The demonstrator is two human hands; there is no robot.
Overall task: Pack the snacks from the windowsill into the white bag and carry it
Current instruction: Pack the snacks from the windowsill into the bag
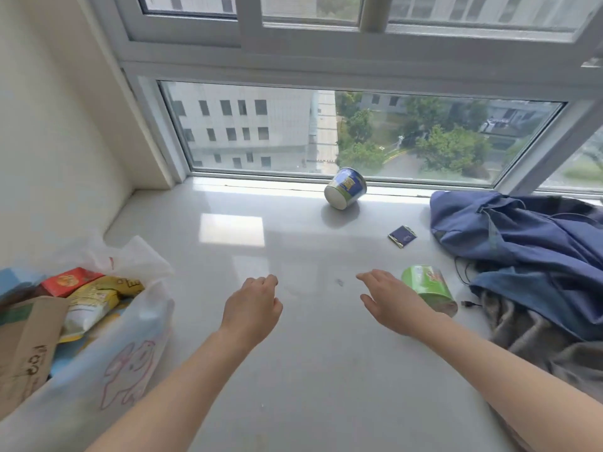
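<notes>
Nearest, at 7 o'clock, the white bag (107,363) is standing open at the windowsill's left edge, a pink rabbit-like drawing showing on its side. Inside it a yellow snack packet (94,301) is lying beside a red box (70,281), with a brown cardboard piece (29,340) leaning at the far left.

Both bare forearms are reaching in from 6 o'clock over the pale windowsill (303,370). The left hand (253,309) is hovering at centre, its grip loosely curled, fingers bent downward, holding nothing. The right hand (393,305) is hovering toward 3 o'clock, its grip spread open with the fingers extended and the thumb apart, also holding nothing.

Just beside the right hand, at 3 o'clock of it, a green snack cup (430,287) is lying tilted on the sill; whether the hand is touching it I cannot tell.

Farther out at 2 o'clock, a small dark blue sachet (402,236) is lying flat, well apart from both hands. At 3 o'clock a crumpled blue garment (522,236) is spreading over the sill, with grey cloth (535,340) bunching nearer under it and a thin black cable (465,275) trailing at its edge.

Farthest, at 1 o'clock, a blue and white noodle cup (346,187) is lying on its side, its base facing the viewer, close to the window frame (293,181).
</notes>
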